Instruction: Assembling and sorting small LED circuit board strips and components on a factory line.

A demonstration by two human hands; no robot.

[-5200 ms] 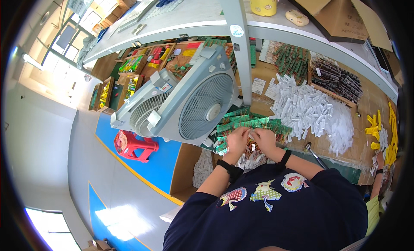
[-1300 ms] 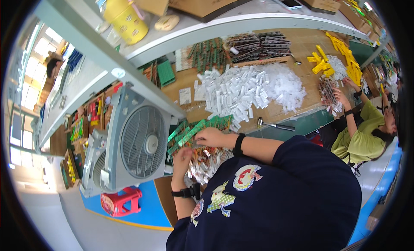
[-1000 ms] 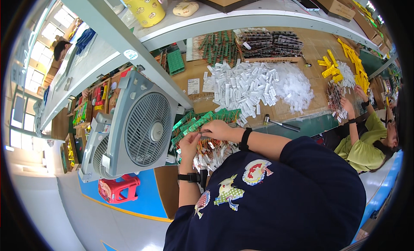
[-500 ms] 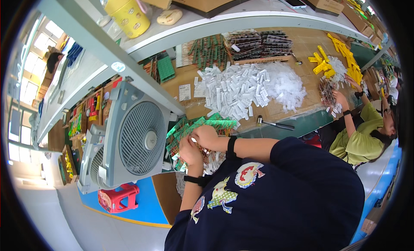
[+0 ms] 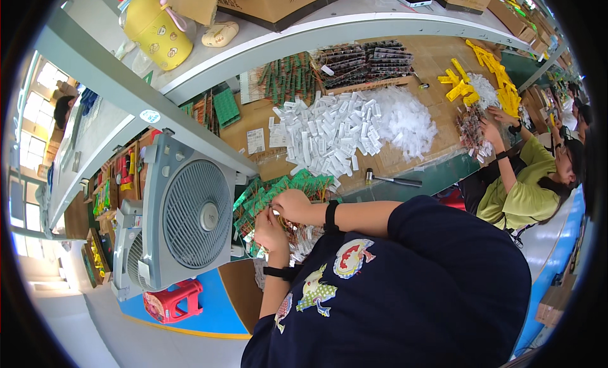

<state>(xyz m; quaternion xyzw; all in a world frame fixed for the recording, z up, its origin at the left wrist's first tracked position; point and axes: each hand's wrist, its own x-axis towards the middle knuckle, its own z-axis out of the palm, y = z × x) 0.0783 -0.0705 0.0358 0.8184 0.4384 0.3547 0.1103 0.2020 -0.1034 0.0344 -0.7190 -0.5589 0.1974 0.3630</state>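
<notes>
Green strips (image 5: 278,191) lie in a fanned heap on the surface (image 5: 405,165) just past the fan (image 5: 190,216), and both hands work right over their near edge. The left hand (image 5: 271,230) is curled, fingertips pinched on something small that I cannot make out; the right hand (image 5: 292,205) meets it from above, fingers also closed in a fine grip. Whether each holds its own piece or both share one is too small to tell. For this kind of fiddly work it seems best to keep the wrists low and close together, let one hand steady the piece while the other does the fitting, and stay over the heap so a dropped piece lands among its like. Beyond lie a hammer (image 5: 392,178), then a wide pile of white tabs (image 5: 329,127). Farther right, another person in a green top (image 5: 525,191) works at yellow parts (image 5: 462,86).
</notes>
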